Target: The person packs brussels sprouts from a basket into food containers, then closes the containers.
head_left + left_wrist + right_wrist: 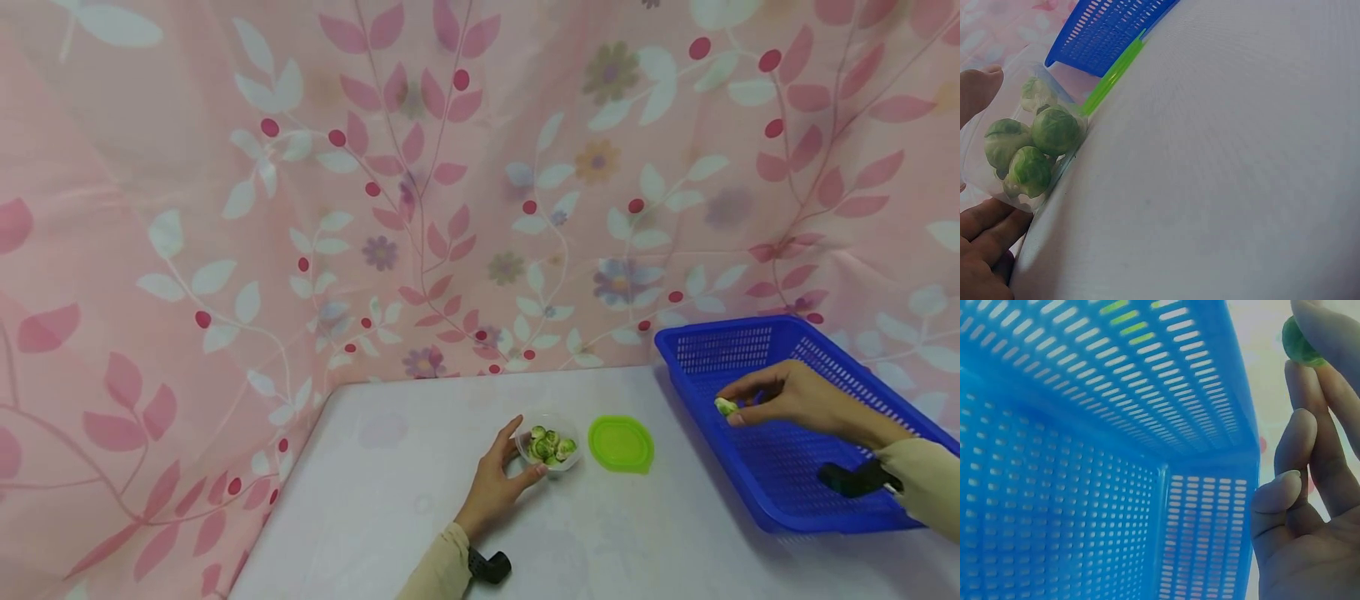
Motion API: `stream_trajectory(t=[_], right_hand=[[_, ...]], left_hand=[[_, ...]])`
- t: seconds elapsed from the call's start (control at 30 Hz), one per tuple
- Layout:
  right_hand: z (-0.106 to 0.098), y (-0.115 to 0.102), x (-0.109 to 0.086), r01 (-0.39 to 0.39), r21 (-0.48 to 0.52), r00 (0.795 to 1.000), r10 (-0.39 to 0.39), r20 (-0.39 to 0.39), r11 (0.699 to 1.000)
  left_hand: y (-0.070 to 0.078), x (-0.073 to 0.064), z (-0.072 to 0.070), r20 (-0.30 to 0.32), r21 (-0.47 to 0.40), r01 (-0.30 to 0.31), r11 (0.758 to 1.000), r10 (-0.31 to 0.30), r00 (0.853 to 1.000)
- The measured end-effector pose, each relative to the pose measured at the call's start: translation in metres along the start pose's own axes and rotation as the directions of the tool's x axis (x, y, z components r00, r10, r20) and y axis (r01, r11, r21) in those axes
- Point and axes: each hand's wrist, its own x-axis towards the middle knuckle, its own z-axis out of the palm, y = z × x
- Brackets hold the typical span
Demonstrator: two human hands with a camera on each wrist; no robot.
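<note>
My left hand [497, 482] grips a small clear plastic container [553, 420] on the table, fingers on its far left side and thumb at the near edge. Several green Brussels sprouts [542, 448] lie inside it; they show through its wall in the left wrist view. Between thumb and fingertips, my right hand [810, 406] pinches a single Brussels sprout [723, 406]. That hand is held over the blue plastic basket [795, 479]. In the right wrist view the sprout [1300, 342] is partly covered by the thumb.
A bright green lid [621, 443] lies flat between the container and the basket. The slotted basket fills the table's right side. White cloth covers the table [360, 500], and a pink floral curtain [450, 208] hangs behind it.
</note>
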Motion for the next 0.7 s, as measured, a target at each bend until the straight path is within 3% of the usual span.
stream_trajectory(t=[0.3, 0.7], right_hand=[[0.011, -0.015, 0.01, 0.012, 0.044, 0.999, -0.01, -0.043, 0.999], [0.03, -0.036, 0.036, 0.028, 0.125, 0.999, -0.024, -0.032, 0.992]], left_hand=[[0.001, 0.001, -0.001, -0.002, 0.009, -0.002, 1.0, 0.002, 1.0], [0.003, -0.001, -0.001, -0.001, 0.0, 0.005, 1.0, -0.005, 1.0]])
